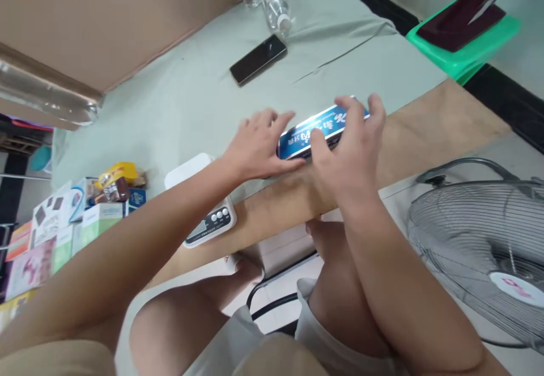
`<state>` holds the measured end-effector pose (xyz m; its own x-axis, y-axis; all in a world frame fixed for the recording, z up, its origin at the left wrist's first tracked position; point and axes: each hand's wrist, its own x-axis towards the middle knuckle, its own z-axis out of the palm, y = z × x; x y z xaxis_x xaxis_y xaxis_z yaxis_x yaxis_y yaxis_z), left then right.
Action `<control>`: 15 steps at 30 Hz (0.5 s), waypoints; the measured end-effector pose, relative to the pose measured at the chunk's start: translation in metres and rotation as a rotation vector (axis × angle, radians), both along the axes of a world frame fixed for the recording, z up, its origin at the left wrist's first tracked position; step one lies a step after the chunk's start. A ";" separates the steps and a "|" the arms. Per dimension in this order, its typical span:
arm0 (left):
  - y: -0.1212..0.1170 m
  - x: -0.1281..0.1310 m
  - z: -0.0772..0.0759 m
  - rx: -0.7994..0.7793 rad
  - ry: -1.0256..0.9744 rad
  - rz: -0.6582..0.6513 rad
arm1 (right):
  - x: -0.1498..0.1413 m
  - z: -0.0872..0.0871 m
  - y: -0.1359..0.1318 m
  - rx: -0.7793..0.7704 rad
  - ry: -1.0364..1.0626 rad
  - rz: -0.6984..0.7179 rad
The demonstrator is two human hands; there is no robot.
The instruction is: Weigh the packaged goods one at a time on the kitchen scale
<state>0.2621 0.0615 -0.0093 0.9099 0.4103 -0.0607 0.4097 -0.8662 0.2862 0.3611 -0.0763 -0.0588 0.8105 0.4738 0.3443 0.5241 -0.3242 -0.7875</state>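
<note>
A long blue toothpaste box (301, 138) with white lettering lies at the near edge of the table, between my two hands. Around its left end my left hand (263, 143) has its thumb on the near side and its index finger on the far side. My right hand (351, 149) grips the right part of the box, thumb on the near side and fingers over the far end. Beneath my left forearm is a white digital scale (212, 223), partly hidden by the arm.
A black phone (258, 59) and a plastic bottle (277, 4) lie farther back on the table. Several small boxes (102, 217) and snack packs (117, 177) stand at the left. A fan (480, 240) is at the right, below a green stool (463, 53).
</note>
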 end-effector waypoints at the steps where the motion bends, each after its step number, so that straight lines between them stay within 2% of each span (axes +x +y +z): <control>1: 0.000 -0.011 0.009 0.007 -0.165 0.018 | -0.003 0.005 -0.002 0.069 -0.046 0.039; 4: -0.007 -0.073 0.034 -0.021 -0.647 0.091 | -0.020 0.021 -0.005 0.256 -0.092 0.271; 5: -0.013 -0.101 0.039 -0.021 -0.711 0.071 | -0.029 0.026 -0.004 0.297 -0.087 0.349; 7: -0.033 -0.160 0.038 0.027 -0.851 0.127 | -0.053 0.034 0.000 0.358 -0.088 0.486; 9: -0.063 -0.212 0.024 -0.031 -0.970 0.341 | -0.083 0.039 0.008 0.390 -0.099 0.622; 11: -0.097 -0.253 -0.001 -0.071 -1.070 0.582 | -0.119 0.042 0.017 0.386 -0.095 0.746; 13: -0.130 -0.284 -0.027 0.030 -1.116 0.877 | -0.158 0.044 0.025 0.338 -0.083 0.860; 14: -0.144 -0.298 -0.039 0.077 -1.043 0.975 | -0.178 0.044 0.028 0.307 -0.077 0.918; 15: -0.157 -0.311 -0.049 0.059 -0.887 1.018 | -0.198 0.043 0.030 0.275 -0.072 0.980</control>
<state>-0.0486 -0.0952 -0.0585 -0.0741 0.9022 0.4249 0.5701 -0.3113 0.7603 0.1626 -0.0464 -0.0156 0.0818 0.8149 0.5738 0.5111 0.4599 -0.7261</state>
